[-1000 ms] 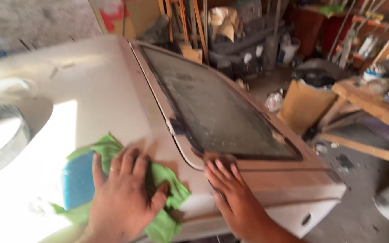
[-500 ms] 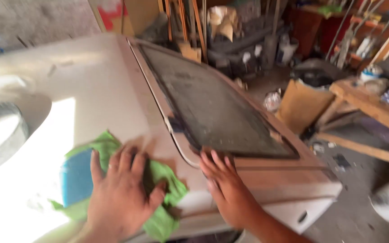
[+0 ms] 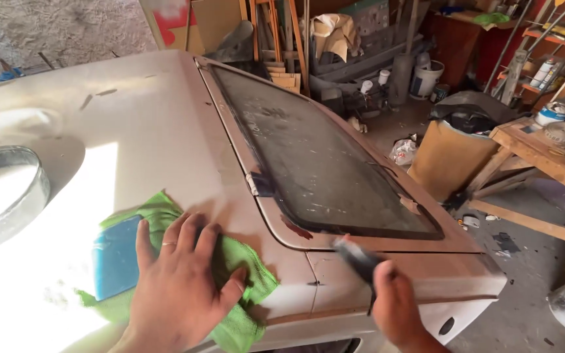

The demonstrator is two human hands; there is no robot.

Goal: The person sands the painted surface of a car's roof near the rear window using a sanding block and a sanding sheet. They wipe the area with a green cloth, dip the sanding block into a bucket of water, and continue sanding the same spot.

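In the head view, we are pressing our left hand (image 3: 181, 291) flat, fingers spread and released, on a bright green cloth (image 3: 240, 291) that is lying crumpled on the pale body panel (image 3: 158, 137) of a vehicle. The cloth is looking soft and fuzzy, with its edges folding over a blue pad (image 3: 116, 258) just beside our thumb side. We are counting one cloth and one blue pad. A plain ring is sitting on one finger of that hand.

Our right hand (image 3: 397, 307) is clenching around a dark, slim tool (image 3: 358, 258), blurred, whose tip is pointing up toward the lower corner of the window (image 3: 315, 163). We cannot tell what kind of tool it is. The window is one dusty, dark pane in a rounded frame, and it is lying just above both hands.

At the left edge, one round metal basin (image 3: 8, 196) is resting on the panel in bright sunlight. Beyond the vehicle, we are seeing a wooden workbench (image 3: 544, 157), a white bucket (image 3: 426, 78) and a cluttered shelf (image 3: 550, 39).
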